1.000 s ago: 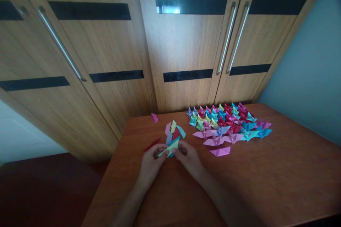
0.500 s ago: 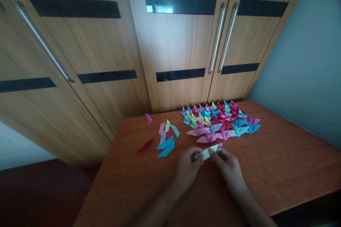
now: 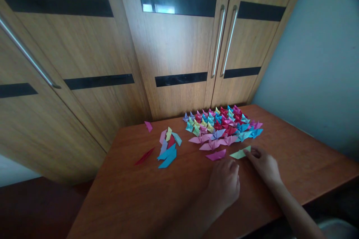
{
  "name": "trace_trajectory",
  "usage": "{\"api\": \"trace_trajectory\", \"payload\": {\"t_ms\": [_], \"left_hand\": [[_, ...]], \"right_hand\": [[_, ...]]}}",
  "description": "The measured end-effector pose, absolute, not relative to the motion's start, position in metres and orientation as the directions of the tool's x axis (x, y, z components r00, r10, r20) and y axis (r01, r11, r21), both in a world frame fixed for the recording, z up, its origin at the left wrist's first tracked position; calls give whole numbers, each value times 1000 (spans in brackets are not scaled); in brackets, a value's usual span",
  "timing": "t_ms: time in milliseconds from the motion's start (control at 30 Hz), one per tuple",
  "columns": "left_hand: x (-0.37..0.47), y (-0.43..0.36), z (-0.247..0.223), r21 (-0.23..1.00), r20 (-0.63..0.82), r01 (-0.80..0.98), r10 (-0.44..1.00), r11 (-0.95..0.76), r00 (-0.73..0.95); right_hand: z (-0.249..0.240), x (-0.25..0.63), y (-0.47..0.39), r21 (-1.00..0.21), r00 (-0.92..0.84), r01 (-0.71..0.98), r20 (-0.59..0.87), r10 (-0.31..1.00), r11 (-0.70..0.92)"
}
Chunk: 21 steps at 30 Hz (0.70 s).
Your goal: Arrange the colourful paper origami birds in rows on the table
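My right hand [image 3: 262,162] pinches one end of a pale green folded paper piece [image 3: 239,153], which lies low over the table or on it. My left hand [image 3: 226,179] is closed in a loose fist just to the left and nearer me, apart from the green piece; no paper shows in it. A magenta folded piece [image 3: 215,155] lies on the table beyond my left hand. Behind these stand rows of many-coloured origami cranes [image 3: 214,144], several pink and blue ones at the front.
Left of the cranes is a loose group of folded pieces, with a blue one [image 3: 168,159] nearest me. A red folded strip [image 3: 144,156] and a pink piece [image 3: 148,126] lie further left. The wooden table [image 3: 126,198] backs onto a wardrobe [image 3: 179,44]; a wall [image 3: 308,71] rises at right.
Both hands have moved right, and the left has let go of the green piece, now held only by the right. The magenta piece has come into full sight. The view has shifted slightly right.
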State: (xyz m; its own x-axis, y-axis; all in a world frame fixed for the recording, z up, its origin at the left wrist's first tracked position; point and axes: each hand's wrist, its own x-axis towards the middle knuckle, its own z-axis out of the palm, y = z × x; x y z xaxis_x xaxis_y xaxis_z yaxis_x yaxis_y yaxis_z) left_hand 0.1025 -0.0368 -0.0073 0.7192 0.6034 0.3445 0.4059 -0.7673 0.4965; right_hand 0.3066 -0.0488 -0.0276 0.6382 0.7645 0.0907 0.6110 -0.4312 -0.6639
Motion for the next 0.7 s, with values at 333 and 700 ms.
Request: {"api": "trace_trajectory", "payload": {"t_ms": [333, 700], "left_hand": [[128, -46, -23, 382, 376, 451, 582, -806, 721], [131, -46, -27, 414, 361, 470, 615, -779, 701]], "right_hand": [[-15, 295, -40, -293, 618, 751, -4, 786, -592], [-11, 290, -35, -267, 606, 767, 1, 795, -584]]}}
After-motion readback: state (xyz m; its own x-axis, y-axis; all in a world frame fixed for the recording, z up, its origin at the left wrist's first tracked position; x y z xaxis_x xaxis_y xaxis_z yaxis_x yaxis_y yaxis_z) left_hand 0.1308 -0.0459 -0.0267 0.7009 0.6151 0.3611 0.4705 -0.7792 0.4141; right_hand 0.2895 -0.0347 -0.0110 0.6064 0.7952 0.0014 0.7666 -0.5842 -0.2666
